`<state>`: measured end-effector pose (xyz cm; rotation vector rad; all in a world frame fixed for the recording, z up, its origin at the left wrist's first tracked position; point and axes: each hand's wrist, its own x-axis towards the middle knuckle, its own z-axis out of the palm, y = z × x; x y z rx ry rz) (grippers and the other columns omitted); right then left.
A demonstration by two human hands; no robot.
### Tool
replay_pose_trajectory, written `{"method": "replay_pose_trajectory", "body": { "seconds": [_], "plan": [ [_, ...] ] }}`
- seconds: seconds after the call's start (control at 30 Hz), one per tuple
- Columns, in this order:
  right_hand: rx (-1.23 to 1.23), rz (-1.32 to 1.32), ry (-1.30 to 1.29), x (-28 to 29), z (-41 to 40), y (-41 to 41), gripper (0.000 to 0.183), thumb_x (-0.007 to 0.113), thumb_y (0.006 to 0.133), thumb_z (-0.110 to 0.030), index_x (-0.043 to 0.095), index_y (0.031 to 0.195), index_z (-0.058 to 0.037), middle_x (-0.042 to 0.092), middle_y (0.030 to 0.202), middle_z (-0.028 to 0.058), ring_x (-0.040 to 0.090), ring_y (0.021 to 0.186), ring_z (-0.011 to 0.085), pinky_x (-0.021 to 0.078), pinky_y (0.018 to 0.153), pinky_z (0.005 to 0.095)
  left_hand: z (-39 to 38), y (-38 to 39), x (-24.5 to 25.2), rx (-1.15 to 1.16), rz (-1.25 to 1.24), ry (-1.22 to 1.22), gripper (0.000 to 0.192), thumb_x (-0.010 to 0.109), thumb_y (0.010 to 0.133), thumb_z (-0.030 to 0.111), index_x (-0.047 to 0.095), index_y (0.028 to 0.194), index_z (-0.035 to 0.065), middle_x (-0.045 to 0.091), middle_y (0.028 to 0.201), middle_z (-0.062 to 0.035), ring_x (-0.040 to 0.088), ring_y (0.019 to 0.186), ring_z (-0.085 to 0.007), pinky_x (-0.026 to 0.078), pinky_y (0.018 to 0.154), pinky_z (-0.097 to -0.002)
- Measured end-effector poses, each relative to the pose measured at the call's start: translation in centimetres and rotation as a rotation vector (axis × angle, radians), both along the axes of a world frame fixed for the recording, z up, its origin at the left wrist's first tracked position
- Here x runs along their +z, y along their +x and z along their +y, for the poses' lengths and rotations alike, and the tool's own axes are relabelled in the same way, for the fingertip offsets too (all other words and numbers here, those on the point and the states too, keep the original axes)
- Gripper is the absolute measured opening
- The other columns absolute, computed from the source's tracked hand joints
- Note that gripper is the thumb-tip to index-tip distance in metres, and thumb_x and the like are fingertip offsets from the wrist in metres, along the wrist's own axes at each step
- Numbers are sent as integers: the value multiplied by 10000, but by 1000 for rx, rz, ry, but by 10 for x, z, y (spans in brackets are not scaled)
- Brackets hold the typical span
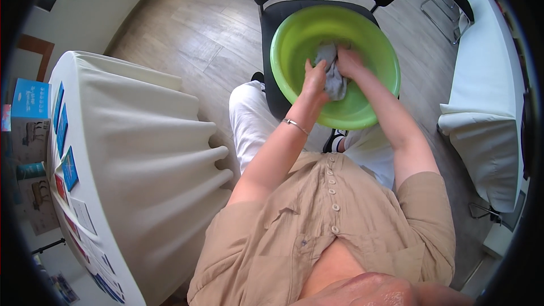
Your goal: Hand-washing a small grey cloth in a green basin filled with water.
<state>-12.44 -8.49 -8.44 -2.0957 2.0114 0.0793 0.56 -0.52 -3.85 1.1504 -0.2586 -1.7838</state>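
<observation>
A round green plastic basin (293,97) rests on the black seat of a chair (272,46) before me. Inside it, a crumpled grey cloth (335,83) lies between my two hands. My left hand (314,77) is at the cloth's left side, its thumb against the fabric and another finger raised apart. My right hand (349,63) closes around the cloth's upper right part; its fingertips are blurred and partly hidden. Whether there is water in the basin, I cannot tell.
At the left stands a table with a cream cloth (140,136), bearing leaflets and boxes. A table with a white cloth (480,72) is on the right, near metal-framed chairs (442,4). My knees flank the chair seat's near side.
</observation>
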Motion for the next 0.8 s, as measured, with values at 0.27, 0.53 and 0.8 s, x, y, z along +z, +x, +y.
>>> {"method": "replay_pose_trajectory", "body": {
  "seconds": [0.27, 0.53, 0.8],
  "plan": [
    [96, -933, 75, 96, 53, 21, 279, 549, 800, -267, 561, 703, -5, 572, 651, 114, 513, 577, 170, 411, 540, 286, -19, -9, 23, 161, 347, 152, 336, 292, 885, 353, 450, 922, 58, 520, 894, -89, 521, 778, -227, 454, 609, -396],
    [266, -986, -347, 111, 85, 44, 318, 537, 821, -276, 493, 616, -36, 445, 500, 92, 390, 430, 187, 347, 434, 282, -37, -23, -26, 135, 413, -286, 300, 336, 877, 300, 490, 791, 58, 516, 728, -44, 502, 622, -161, 435, 525, -307],
    [200, -663, -705, 92, 54, 39, 342, 497, 811, -328, 514, 586, -70, 501, 565, 154, 507, 517, 324, 375, 445, 383, -19, -30, 10, 236, 426, -168, 229, 364, 873, 209, 503, 822, 35, 541, 778, -72, 534, 671, -172, 463, 557, -309]
  ]
}}
